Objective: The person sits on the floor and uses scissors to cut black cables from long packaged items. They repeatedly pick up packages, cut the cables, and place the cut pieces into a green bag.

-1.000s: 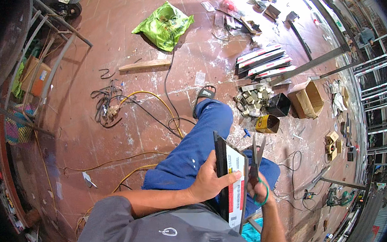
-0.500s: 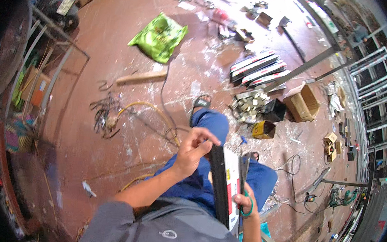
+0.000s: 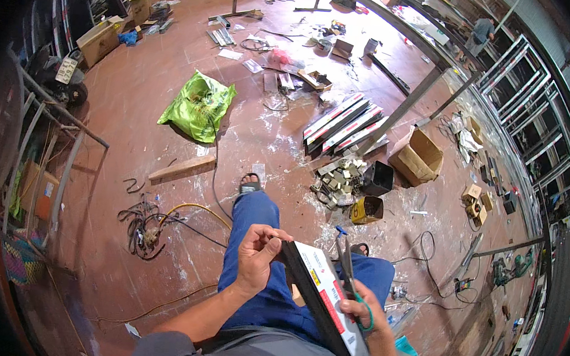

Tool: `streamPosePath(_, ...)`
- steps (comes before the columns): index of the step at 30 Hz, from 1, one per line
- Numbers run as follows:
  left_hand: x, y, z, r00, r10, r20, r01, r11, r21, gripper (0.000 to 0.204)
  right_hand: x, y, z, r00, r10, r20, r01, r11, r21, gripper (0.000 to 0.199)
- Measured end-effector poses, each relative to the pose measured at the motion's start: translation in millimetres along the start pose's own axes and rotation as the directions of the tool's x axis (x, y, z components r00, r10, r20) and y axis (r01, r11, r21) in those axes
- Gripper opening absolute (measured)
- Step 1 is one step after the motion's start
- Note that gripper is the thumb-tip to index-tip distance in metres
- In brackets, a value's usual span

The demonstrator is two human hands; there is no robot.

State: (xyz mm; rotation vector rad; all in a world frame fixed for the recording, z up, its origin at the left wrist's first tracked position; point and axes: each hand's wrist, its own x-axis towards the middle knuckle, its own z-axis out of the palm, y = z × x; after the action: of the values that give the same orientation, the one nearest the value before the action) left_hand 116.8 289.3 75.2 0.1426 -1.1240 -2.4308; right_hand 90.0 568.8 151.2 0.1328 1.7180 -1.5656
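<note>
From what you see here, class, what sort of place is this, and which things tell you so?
Probably a metal or window-frame workshop. Metal frames stand along the wall, wrapped metal strips lie stacked on the reddish floor, and the left hand and right hand work on another strip.

Green bag (image 3: 199,106), cardboard box (image 3: 418,156), wood plank (image 3: 182,168) & cable tangle (image 3: 142,228) on floor.

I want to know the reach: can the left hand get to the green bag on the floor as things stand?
Probably not. The left hand is on the top end of the dark bar over the lap, and the green bag lies far beyond the outstretched foot.
</note>
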Motion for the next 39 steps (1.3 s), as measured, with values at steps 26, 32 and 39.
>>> streamPosePath(26,327,-80,-184,0.327,-0.502,-0.8,0.642,0.74,-0.202,0.043,730,-178,172,0.377,-0.08,0.923,0.815,0.502,-0.29,0.063)
streamPosePath(32,374,-109,-173,0.58,-0.764,-0.283,0.811,0.507,0.293,0.036,850,-208,188,0.482,0.302,0.822,0.743,0.357,-0.566,0.072)
streamPosePath(39,398,-89,-259,0.453,-0.819,-0.352,0.891,0.408,0.2,0.029,941,-280,85,0.638,0.625,0.45,0.642,-0.108,-0.759,0.053)
